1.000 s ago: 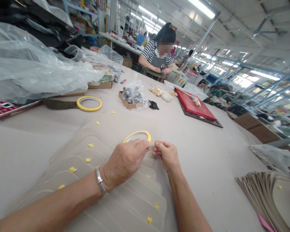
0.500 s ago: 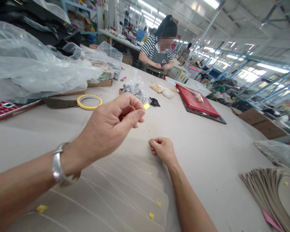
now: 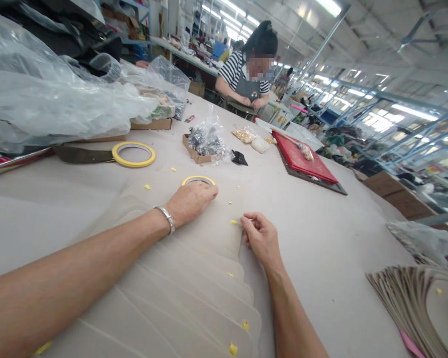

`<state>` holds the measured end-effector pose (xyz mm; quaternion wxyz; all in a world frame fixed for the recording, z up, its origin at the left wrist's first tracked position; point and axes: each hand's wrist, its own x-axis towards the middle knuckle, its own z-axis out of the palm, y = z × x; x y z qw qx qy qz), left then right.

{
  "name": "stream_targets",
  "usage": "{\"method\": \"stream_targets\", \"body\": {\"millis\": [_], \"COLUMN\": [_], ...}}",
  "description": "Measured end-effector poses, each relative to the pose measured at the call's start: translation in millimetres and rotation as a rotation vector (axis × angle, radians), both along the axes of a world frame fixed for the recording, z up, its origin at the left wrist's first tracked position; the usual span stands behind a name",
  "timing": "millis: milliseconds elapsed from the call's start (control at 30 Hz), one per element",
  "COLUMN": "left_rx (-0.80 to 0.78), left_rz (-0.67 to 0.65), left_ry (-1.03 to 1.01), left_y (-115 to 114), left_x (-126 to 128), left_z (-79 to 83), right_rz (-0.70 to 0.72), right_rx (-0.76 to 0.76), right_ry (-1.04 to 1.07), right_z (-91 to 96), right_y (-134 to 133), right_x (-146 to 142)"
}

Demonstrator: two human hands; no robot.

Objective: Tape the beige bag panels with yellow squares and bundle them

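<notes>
My left hand (image 3: 194,201) has its fingers curled at the near side of a roll of yellow tape (image 3: 197,179), which it partly covers; its fingertips are mostly hidden. Under it lies a fanned stack of thin beige panels (image 3: 194,283), several with small yellow tape pieces near their edges. At the right edge of the top panel, my right hand (image 3: 260,236) has thumb and forefinger pinched together; what lies between them is too small to make out. Beside those fingertips a yellow tape piece (image 3: 233,222) sits on the top panel.
Another yellow tape roll (image 3: 133,154) touches a dark strap-like piece. Behind are a box of bagged metal parts (image 3: 199,149), gold pieces in bags (image 3: 244,135) and a red board (image 3: 306,156). Stacked panels (image 3: 406,293) stand at right. A co-worker (image 3: 246,74) works opposite.
My left hand has come down and away from me onto the tape roll; the tape piece it held is no longer in its fingers. My right hand has shifted slightly right, and a tape piece shows beside it.
</notes>
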<state>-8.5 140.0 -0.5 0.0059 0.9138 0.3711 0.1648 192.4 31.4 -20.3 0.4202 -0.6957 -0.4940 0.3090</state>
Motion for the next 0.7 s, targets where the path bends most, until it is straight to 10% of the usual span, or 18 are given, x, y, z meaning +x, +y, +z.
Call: {"method": "stream_targets", "body": {"millis": [233,500,700], "left_rx": [-0.028,-0.1,-0.097], "left_rz": [0.015,-0.093,-0.245], "left_ry": [-0.02,-0.15,-0.315], "left_y": [3.1,-2.5,-19.3], "left_x": [-2.2,-6.8,-6.6], "left_z": [-2.9,8.5,14.2], "right_rz": [0.131,0.376,0.103], "right_rx": [0.142,-0.233,0.309], "right_ry": [-0.486,-0.27,-0.076], "right_z": [-6.8,23.4,15.2], "right_y": [3.3,-5.4,-3.1], "right_x": [-9.0,-1.6,-7.8]}}
